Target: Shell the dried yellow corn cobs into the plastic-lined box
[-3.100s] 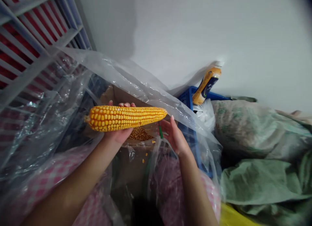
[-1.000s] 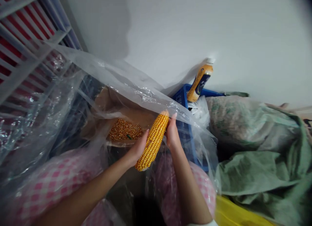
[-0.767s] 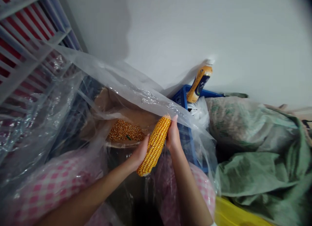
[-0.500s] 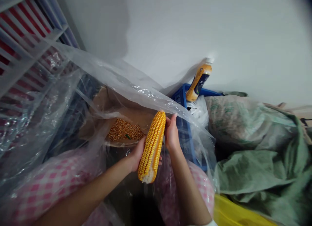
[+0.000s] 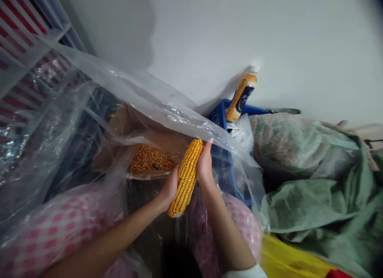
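A yellow corn cob [image 5: 186, 178], full of kernels on the side facing me, is held at a slant between both hands. My left hand [image 5: 169, 189] grips its lower left side, with the fingers hidden underneath. Along the upper right side, my right hand [image 5: 205, 162] is closed against the cob, its thumb pointing up. Just left of the cob, loose corn kernels [image 5: 151, 159] lie in a brown paper-lined container [image 5: 163, 137], with a small green bit among them. Clear plastic sheeting [image 5: 167, 100] drapes around the container and past the hands.
A blue crate [image 5: 222, 114] with an orange-labelled bottle [image 5: 241, 96] and white plastic stands by the wall. Right of it lie a stuffed sack [image 5: 287, 146] and green cloth [image 5: 311, 206]. A slatted rack [image 5: 26, 14] rises at left. Pink checked fabric [image 5: 60, 226] covers my knees.
The cob has been turned in my hands: the bare groove along its right side no longer shows, and rows of kernels face me. The view has shifted slightly.
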A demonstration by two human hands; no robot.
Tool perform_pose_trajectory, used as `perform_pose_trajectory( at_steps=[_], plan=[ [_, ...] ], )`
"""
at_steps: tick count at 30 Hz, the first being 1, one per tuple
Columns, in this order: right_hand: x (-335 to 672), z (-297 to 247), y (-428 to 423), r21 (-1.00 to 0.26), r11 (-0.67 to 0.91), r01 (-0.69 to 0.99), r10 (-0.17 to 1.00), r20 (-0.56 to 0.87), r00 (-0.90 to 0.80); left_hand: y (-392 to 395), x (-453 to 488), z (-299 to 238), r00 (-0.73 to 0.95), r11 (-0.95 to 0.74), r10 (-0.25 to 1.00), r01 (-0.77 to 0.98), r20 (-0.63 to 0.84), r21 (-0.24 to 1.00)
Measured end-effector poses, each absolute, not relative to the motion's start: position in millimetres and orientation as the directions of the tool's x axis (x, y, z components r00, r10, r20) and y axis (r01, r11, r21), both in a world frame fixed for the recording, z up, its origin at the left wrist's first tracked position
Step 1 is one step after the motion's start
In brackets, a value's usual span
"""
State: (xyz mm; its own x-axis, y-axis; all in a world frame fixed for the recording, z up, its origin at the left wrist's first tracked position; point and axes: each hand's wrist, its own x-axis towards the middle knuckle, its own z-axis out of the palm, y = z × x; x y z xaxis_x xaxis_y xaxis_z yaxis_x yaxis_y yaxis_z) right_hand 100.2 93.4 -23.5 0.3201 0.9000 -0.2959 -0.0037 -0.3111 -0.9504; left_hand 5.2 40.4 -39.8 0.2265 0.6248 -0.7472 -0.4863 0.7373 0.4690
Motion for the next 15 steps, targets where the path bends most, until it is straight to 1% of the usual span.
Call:
perform_pose_trajectory(
  at_steps=[2,4,9,13,15],
  plan=[
    [97.1,-22.3,93.1,-0.937,-0.343,0.058,0.867,-0.293,0.402,39.0,5.0,-45.7,0.168,0.710,0.659,-0.460,-0.733,0.533],
    [94.9,-17.7,92.5,-0.918,-0.372,0.137,0.851,-0.278,0.445,38.6,4.9,-47.5,0.161,0.711,0.656,-0.459,-0.738,0.532],
    [92.1,-8.8,90.5,-0.859,-0.396,0.325,0.861,-0.224,0.457,38.8,5.1,-36.9,0.180,0.747,0.583,-0.501,-0.792,0.436],
    [91.8,-10.2,91.4,-0.823,-0.361,0.438,0.895,-0.175,0.409,37.2,1.0,-25.4,0.295,0.832,0.490,-0.440,-0.821,0.338],
    [92.5,-11.2,92.9,-0.808,-0.345,0.478,0.908,-0.157,0.388,35.7,-0.8,-21.4,0.337,0.839,0.465,-0.462,-0.819,0.286]
  ],
)
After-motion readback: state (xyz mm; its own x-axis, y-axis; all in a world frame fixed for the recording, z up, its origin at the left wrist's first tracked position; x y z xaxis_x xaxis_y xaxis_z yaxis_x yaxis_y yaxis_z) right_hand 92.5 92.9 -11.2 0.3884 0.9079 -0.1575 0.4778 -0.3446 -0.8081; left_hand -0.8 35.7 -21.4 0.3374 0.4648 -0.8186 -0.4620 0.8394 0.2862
